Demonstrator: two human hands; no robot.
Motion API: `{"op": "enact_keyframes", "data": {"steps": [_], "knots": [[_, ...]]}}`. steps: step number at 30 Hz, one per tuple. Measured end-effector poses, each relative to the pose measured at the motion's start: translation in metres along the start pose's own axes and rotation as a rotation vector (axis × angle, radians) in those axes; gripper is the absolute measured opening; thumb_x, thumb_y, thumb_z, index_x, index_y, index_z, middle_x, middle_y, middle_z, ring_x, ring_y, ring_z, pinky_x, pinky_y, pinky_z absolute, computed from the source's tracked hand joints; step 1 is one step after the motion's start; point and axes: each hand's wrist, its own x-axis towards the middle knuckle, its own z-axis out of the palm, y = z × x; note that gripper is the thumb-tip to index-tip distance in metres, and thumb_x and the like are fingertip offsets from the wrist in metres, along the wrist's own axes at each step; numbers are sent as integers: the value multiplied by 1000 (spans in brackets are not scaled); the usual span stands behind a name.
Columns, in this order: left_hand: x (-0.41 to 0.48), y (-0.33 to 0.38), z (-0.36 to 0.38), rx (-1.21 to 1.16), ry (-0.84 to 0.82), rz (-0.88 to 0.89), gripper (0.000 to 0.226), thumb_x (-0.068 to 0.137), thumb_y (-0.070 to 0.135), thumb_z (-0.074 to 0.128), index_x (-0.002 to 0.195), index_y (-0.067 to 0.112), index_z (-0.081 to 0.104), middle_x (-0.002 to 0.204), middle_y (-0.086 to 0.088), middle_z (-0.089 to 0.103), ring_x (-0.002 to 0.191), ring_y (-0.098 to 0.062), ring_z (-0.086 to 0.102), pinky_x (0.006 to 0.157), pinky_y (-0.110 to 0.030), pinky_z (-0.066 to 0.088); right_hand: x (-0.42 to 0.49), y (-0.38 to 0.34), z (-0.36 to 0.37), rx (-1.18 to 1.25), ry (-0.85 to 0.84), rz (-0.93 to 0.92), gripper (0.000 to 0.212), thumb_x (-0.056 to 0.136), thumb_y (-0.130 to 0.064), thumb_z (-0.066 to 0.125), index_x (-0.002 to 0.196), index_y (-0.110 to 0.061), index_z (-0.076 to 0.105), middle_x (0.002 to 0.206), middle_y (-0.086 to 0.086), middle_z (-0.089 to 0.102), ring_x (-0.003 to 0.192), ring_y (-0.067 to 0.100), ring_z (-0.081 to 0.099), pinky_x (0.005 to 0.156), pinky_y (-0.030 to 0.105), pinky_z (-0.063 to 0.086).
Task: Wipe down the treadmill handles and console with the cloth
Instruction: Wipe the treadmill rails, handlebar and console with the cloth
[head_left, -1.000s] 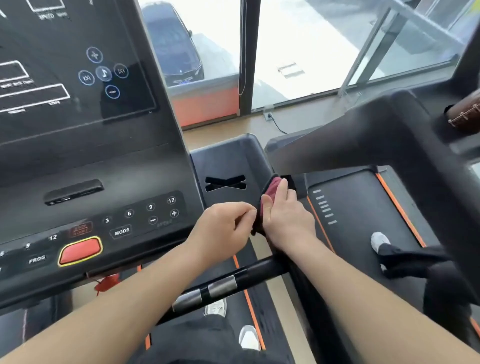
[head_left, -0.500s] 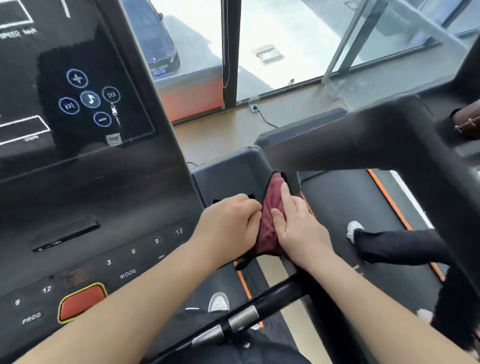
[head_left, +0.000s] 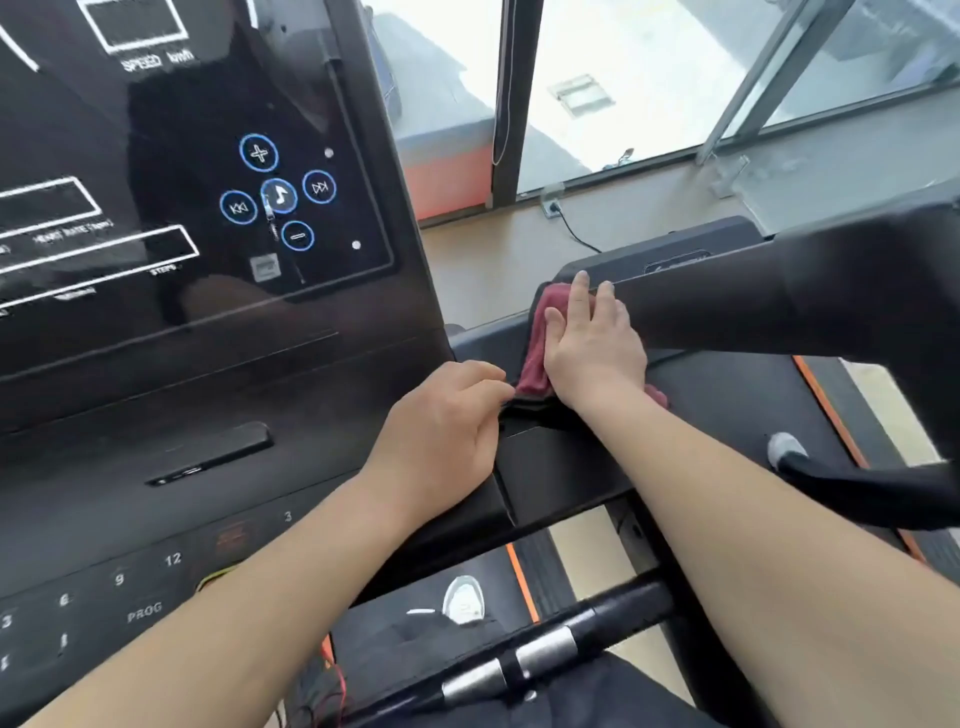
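Right hand (head_left: 592, 353) flat, fingers straight, pressing soft dark-red terry cloth (head_left: 535, 364) onto black plastic console side tray (head_left: 545, 467) | left hand (head_left: 441, 431) pinches its near edge | I judge it light, limp, bunch-prone; best pinned under palm.

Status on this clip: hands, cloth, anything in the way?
Right hand flat, pressing cloth on tray beside console. Left hand pinches cloth's near edge. Nothing seen in the way.

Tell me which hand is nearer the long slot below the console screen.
Left. The left hand sits just right of the slot, pinching the cloth; the right hand lies farther right, flat on the cloth.
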Motion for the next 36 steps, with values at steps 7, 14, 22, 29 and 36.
{"op": "enact_keyframes", "data": {"steps": [7, 14, 22, 29, 36], "knots": [[-11, 7, -7, 19, 77, -14, 20, 91, 8, 60, 102, 14, 76, 107, 5, 72, 94, -21, 65, 74, -39, 57, -108, 10, 26, -126, -18, -365, 71, 101, -52, 16, 162, -16, 14, 169, 11, 4, 157, 28, -2, 125, 54, -1], [-17, 7, -4, -21, 42, -17, 22, 91, 8, 60, 104, 15, 75, 106, 6, 72, 93, -21, 65, 75, -40, 56, -102, 48, -3, 13, -212, -519, 61, 100, -57, -6, 157, -47, 12, 166, -20, -8, 152, 1, -15, 125, 37, -8], [-23, 25, 3, -23, 12, -20, 22, 91, 10, 59, 104, 14, 76, 105, 5, 72, 92, -23, 65, 74, -39, 57, -36, 26, 1, -147, -81, -319, 65, 97, -70, 13, 157, -50, -3, 166, -4, -25, 153, 14, -22, 126, 46, -1], [-42, 55, 32, -42, -12, 19, 23, 90, 11, 56, 101, 13, 76, 101, 2, 73, 87, -26, 65, 75, -41, 57, -85, 81, -5, 222, -140, -202, 59, 102, -61, 32, 155, -57, 6, 168, -17, -12, 154, 13, 14, 117, 39, 30], [-78, 112, 73, -46, -62, 29, 23, 89, 12, 56, 101, 13, 76, 97, 0, 72, 82, -28, 63, 74, -44, 55, -161, 150, -4, 382, -299, -269, 67, 103, -49, 43, 155, -57, 1, 167, -20, -13, 153, 8, 13, 112, 27, 25]]}}
